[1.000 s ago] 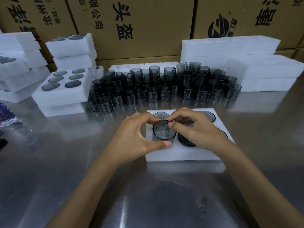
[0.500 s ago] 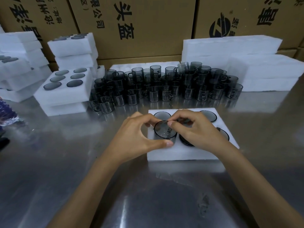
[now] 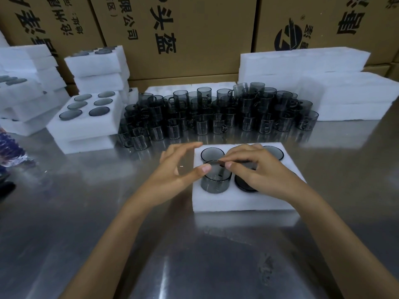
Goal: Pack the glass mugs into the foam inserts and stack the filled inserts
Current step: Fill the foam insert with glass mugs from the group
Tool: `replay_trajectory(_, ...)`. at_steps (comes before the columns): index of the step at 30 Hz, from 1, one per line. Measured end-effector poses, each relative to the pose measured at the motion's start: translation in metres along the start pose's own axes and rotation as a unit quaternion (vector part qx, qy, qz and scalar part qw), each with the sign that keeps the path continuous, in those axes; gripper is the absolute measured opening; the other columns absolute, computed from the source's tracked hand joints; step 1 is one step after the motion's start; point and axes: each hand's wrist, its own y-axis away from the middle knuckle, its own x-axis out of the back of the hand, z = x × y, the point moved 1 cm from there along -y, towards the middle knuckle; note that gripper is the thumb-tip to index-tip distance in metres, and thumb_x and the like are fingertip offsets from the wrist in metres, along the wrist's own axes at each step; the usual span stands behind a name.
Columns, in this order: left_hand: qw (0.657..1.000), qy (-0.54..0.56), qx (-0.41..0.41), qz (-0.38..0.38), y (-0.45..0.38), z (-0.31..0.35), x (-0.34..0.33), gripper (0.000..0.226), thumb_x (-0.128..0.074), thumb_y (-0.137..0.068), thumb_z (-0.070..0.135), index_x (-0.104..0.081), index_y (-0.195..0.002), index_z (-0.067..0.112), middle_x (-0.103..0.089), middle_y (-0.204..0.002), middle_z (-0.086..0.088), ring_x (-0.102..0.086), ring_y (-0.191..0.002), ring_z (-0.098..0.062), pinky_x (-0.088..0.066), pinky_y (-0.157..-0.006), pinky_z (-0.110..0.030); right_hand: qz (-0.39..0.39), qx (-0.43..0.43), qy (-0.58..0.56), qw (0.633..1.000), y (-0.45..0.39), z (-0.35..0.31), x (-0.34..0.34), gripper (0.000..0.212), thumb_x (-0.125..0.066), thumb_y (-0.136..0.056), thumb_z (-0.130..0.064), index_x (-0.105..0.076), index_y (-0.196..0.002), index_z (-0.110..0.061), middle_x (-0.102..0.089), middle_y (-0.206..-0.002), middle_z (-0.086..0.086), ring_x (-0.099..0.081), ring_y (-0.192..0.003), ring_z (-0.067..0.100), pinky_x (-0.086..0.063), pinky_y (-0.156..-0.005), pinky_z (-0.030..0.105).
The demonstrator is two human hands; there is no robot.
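Mug [image 3: 216, 180] risen from insert [image 3: 237, 201], right hand [image 3: 257, 169] pinching rim

Broad brushed-steel worktop [image 3: 64, 234] filling the lower view, scuffed and dulled, streaked with soft pale reflections of overhead light. Behind it, a wall of stacked brown corrugated cardboard cartons [image 3: 194, 35], printed with large black Chinese characters and a round black logo [image 3: 288, 37], closing off the whole back of the scene. At the far left edge, a blue-and-white patterned something [image 3: 9, 151], too cropped to identify. Dim, even indoor lighting; no hard shadows.
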Motion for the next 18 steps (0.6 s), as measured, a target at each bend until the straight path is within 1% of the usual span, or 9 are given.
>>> replay_trajectory(3, 0.997, 0.023, 0.057, -0.037, -0.003, -0.007, 0.002, 0.093, -0.064, -0.062, 0.082, -0.036, -0.144, 0.050, -0.037, -0.148, 0.019, -0.029, -0.142, -0.004, -0.034, -0.116, -0.041, -0.004, -0.009, 0.085, 0.996, 0.004, 0.000, 0.006, 0.022, -0.065, -0.089, -0.044, -0.070, -0.110, -0.048, -0.051, -0.131, -0.027, -0.029, -0.131, -0.001, -0.017, -0.116, 0.038)
replay_trajectory(5, 0.991, 0.076, 0.089, -0.063, -0.005, -0.010, 0.000, 0.110, -0.070, -0.055, 0.082, -0.029, -0.150, 0.044, -0.039, -0.151, 0.017, -0.036, -0.140, -0.002, -0.035, -0.116, -0.039, -0.006, -0.032, 0.113, 0.993, 0.005, 0.001, 0.010, 0.036, -0.062, -0.084, -0.057, -0.061, -0.120, -0.055, -0.041, -0.145, -0.025, -0.018, -0.139, -0.002, -0.008, -0.115, 0.035)
replay_trajectory(6, 0.985, 0.120, 0.104, -0.071, -0.006, -0.013, -0.002, 0.114, -0.076, -0.054, 0.078, -0.029, -0.151, 0.042, -0.044, -0.149, 0.016, -0.042, -0.138, -0.003, -0.038, -0.114, -0.035, -0.010, -0.046, 0.118, 0.992, 0.004, 0.002, 0.011, 0.046, -0.061, -0.081, -0.062, -0.056, -0.126, -0.056, -0.035, -0.151, -0.024, -0.012, -0.143, -0.003, -0.005, -0.115, 0.035)
replay_trajectory(7, 0.975, 0.174, 0.115, -0.080, -0.006, -0.016, -0.004, 0.110, -0.080, -0.056, 0.069, -0.031, -0.151, 0.040, -0.051, -0.144, 0.016, -0.048, -0.133, -0.003, -0.042, -0.109, -0.029, -0.016, -0.062, 0.118, 0.991, 0.004, 0.002, 0.012, 0.055, -0.060, -0.079, -0.066, -0.050, -0.132, -0.057, -0.028, -0.156, -0.024, -0.006, -0.146, -0.004, -0.002, -0.116, 0.036)
replay_trajectory(9, 0.949, 0.269, 0.116, -0.116, -0.007, -0.017, -0.009, 0.083, -0.083, -0.067, 0.052, -0.048, -0.141, 0.042, -0.064, -0.133, 0.013, -0.058, -0.124, -0.006, -0.051, -0.095, -0.020, -0.029, -0.083, 0.117, 0.989, 0.004, 0.004, 0.013, 0.066, -0.058, -0.076, -0.072, -0.039, -0.139, -0.059, -0.018, -0.160, -0.025, 0.003, -0.148, -0.004, 0.001, -0.119, 0.038)
replay_trajectory(11, 0.936, 0.304, 0.101, -0.145, -0.007, -0.015, -0.012, 0.052, -0.079, -0.080, 0.043, -0.061, -0.128, 0.043, -0.064, -0.134, 0.007, -0.061, -0.124, -0.014, -0.053, -0.093, -0.022, -0.036, -0.088, 0.120, 0.988, 0.003, 0.007, 0.013, 0.073, -0.055, -0.074, -0.077, -0.033, -0.142, -0.060, -0.015, -0.161, -0.026, 0.005, -0.148, -0.004, 0.002, -0.120, 0.039)
replay_trajectory(12, 0.933, 0.312, 0.095, -0.150, -0.007, -0.015, -0.013, 0.048, -0.077, -0.083, 0.040, -0.061, -0.129, 0.042, -0.063, -0.136, 0.004, -0.060, -0.125, -0.016, -0.052, -0.096, -0.025, -0.038, -0.090, 0.119, 0.988, 0.003, 0.008, 0.012, 0.076, -0.053, -0.072, -0.079, -0.031, -0.142, -0.060, -0.015, -0.161, -0.027, 0.005, -0.148, -0.004, 0.002, -0.119, 0.038)
replay_trajectory(15, 0.931, 0.325, 0.100, -0.131, -0.007, -0.016, -0.014, 0.056, -0.075, -0.084, 0.029, -0.056, -0.136, 0.033, -0.062, -0.137, 0.002, -0.060, -0.126, -0.017, -0.050, -0.102, -0.032, -0.043, -0.090, 0.138, 0.985, 0.002, 0.011, 0.010, 0.081, -0.049, -0.070, -0.082, -0.032, -0.144, -0.056, -0.020, -0.160, -0.025, -0.002, -0.149, -0.001, 0.000, -0.121, 0.037)
replay_trajectory(18, 0.937, 0.317, 0.108, -0.097, -0.006, -0.017, -0.015, 0.068, -0.080, -0.079, 0.021, -0.051, -0.140, 0.025, -0.063, -0.135, 0.002, -0.061, -0.122, -0.013, -0.050, -0.100, -0.030, -0.047, -0.085, 0.176, 0.980, 0.000, 0.013, 0.006, 0.078, -0.049, -0.073, -0.080, -0.038, -0.144, -0.050, -0.024, -0.160, -0.021, -0.010, -0.150, 0.005, -0.004, -0.123, 0.039)
